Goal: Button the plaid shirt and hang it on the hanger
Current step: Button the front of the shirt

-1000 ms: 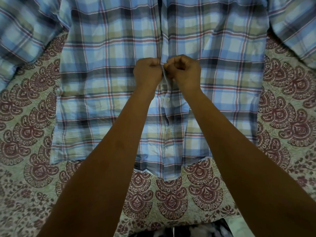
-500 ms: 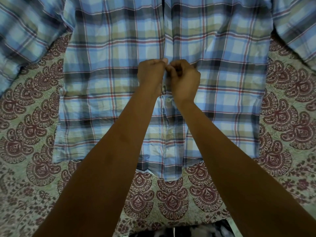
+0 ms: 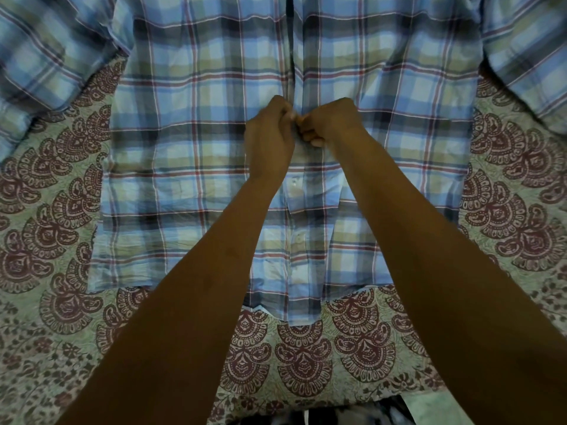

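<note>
Head view, looking down: the thin blue, green and red plaid shirt (image 3: 190,148) lies front-up and spread flat across the upper and middle frame. It rests on a pale green bedspread printed with maroon paisley motifs (image 3: 46,240), and its sleeves run off the upper corners. At frame centre the left hand (image 3: 270,139) and right hand (image 3: 333,124) meet over the front opening, fingers curled, each pinching one edge of it (the button between them is hidden). Below the hands, small white buttons (image 3: 295,183) look fastened; above, the opening shows as a dark slit, seemingly undone. The cloth should be light, limp and easily rucked, so it wants holding right at the edge beside each buttonhole. For hanging, the shoulders are probably the place to lift; no hanger is in view.
</note>
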`<state>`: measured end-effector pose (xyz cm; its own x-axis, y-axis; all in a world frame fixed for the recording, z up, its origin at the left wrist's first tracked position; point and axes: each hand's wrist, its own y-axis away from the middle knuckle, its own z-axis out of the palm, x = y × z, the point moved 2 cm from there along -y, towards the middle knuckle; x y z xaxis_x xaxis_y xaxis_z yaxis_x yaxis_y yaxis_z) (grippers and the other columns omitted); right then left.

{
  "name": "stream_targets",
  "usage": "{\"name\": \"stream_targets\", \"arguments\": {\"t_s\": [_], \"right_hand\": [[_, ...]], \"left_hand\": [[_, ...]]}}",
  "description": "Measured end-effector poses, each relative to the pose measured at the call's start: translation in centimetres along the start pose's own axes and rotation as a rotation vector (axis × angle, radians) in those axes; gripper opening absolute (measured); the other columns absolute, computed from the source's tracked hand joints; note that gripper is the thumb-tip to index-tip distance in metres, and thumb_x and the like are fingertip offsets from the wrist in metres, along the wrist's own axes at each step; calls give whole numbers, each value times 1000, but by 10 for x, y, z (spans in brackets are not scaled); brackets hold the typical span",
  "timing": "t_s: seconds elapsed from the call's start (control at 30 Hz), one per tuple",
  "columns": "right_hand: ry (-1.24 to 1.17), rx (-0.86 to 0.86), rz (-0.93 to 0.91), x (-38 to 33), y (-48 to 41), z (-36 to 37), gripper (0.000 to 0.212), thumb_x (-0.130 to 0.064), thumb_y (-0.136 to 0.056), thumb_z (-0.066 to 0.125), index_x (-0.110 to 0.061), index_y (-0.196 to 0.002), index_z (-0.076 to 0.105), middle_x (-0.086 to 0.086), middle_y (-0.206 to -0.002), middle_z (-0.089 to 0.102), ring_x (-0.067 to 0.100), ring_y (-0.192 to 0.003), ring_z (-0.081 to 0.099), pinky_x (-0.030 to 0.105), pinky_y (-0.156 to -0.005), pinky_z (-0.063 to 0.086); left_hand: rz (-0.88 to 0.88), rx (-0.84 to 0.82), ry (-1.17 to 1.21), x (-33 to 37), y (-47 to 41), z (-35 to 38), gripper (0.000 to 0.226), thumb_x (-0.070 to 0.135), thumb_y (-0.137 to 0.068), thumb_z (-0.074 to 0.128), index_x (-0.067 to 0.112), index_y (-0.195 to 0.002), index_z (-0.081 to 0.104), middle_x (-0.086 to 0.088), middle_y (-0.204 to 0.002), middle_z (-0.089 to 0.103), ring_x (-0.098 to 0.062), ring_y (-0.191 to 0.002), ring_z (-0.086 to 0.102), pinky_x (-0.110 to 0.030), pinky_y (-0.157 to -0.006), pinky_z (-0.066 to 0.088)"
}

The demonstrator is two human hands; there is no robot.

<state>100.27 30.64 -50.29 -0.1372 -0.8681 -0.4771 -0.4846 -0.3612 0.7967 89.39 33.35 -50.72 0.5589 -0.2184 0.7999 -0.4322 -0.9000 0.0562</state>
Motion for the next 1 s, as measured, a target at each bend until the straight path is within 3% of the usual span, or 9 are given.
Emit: {"name": "stream_targets", "arguments": {"t_s": [0.17, 0.3, 0.4, 0.53, 0.6, 0.67, 0.77, 0.9, 1.0], "right_hand": [[-112, -95, 9, 0, 6, -3, 16, -9, -83, 67, -6, -69, 60, 6, -67, 61, 9, -54, 57, 14, -46, 50], [-166, -117, -13, -1, 11, -8, 16, -9, -83, 67, 4, -92, 66, 7, -73, 62, 9, -56, 55, 12, -46, 48], [-83, -145, -70, 1, 14, -12, 6, -9, -84, 67, -3, -84, 65, 4, -72, 61, 8, -56, 56, 14, -49, 49], [-49, 22, -280, 6, 11, -12, 14, -8, -87, 59, -3, -76, 67, 6, -75, 65, 14, -61, 59, 25, -64, 53], [-67, 138, -389, 2, 8, -13, 13, -7, -85, 58, 0, -82, 68, 11, -82, 68, 23, -74, 63, 35, -75, 55], [-92, 186, -470, -8, 4, -13, 11, -6, -85, 56, -2, -86, 67, 6, -83, 68, 20, -80, 62, 35, -81, 53], [-94, 188, -561, -28, -3, -11, 15, -8, -82, 65, -7, -97, 62, -9, -73, 57, 13, -80, 58, 27, -80, 50], [49, 170, -605, -50, -15, -6, 41, -17, -77, 72, -5, -112, 55, 0, -83, 56, 16, -81, 55, 26, -74, 46], [57, 153, -568, -56, -25, -6, 27, -11, -79, 67, -5, -105, 60, 2, -82, 59, 15, -78, 56, 26, -70, 48]], "left_hand": [[192, -3, -195, -11, -4, -1, 26, 12, -93, 40, 0, -83, 60, -15, -70, 60, -24, -61, 53, -35, -56, 43], [54, 29, -45, -6, -6, -5, 18, 10, -89, 54, -2, -77, 60, -9, -65, 57, -11, -58, 46, -14, -55, 36], [-122, 8, 16, -6, -12, -10, 9, 6, -83, 64, -2, -79, 63, -1, -72, 58, 1, -57, 48, -5, -59, 41], [-275, -4, 81, -11, -28, -18, 13, 0, -82, 58, 11, -77, 64, 2, -74, 64, -16, -67, 64, -34, -72, 57], [-339, 16, 155, -10, -39, -23, 23, -1, -83, 58, 18, -70, 61, 3, -71, 64, -17, -68, 64, -34, -71, 58], [-358, 19, 217, -5, -48, -25, 30, -2, -84, 58, 23, -68, 58, 4, -68, 61, -12, -64, 61, -25, -64, 57], [-320, 9, 248, 4, -65, -28, 31, -3, -84, 57, 24, -68, 57, 3, -69, 60, -11, -66, 61, -22, -62, 56], [-243, 5, 198, 10, -89, -26, 21, -3, -82, 55, 14, -80, 66, -1, -79, 64, -24, -83, 67, -42, -77, 58], [-206, -49, 196, 17, -101, -21, 22, -5, -83, 51, 7, -91, 68, 0, -81, 64, -25, -85, 66, -41, -78, 58]]}}
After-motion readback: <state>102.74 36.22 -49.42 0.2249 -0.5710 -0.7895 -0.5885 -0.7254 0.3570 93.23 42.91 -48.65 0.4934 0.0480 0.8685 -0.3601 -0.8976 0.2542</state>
